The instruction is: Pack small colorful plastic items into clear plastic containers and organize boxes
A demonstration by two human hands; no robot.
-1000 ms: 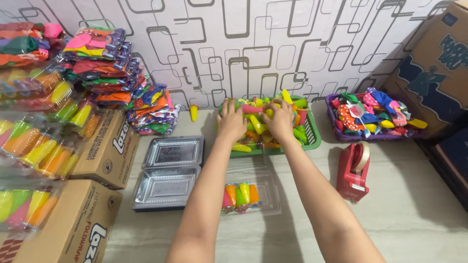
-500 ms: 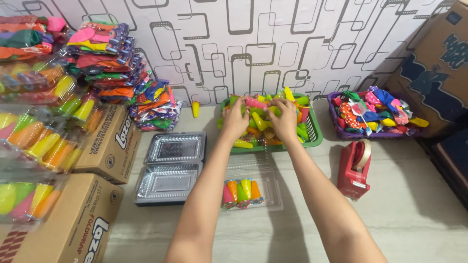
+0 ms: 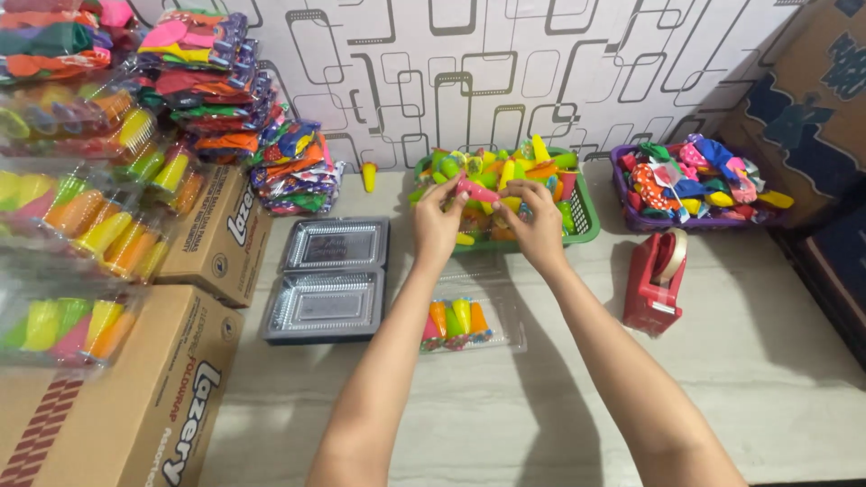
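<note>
Now both hands, left hand (image 3: 439, 221) and right hand (image 3: 538, 230), pinch one pink toy (image 3: 475, 189) above the green basket (image 3: 585, 216), while the clear box (image 3: 469, 316) below them holds only four, with room left.

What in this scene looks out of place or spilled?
One small yellow toy stands alone on the table by the wall, outside the green basket that holds the others. Nothing else stands out; the left hand and right hand hold a pink piece over the basket.
</note>
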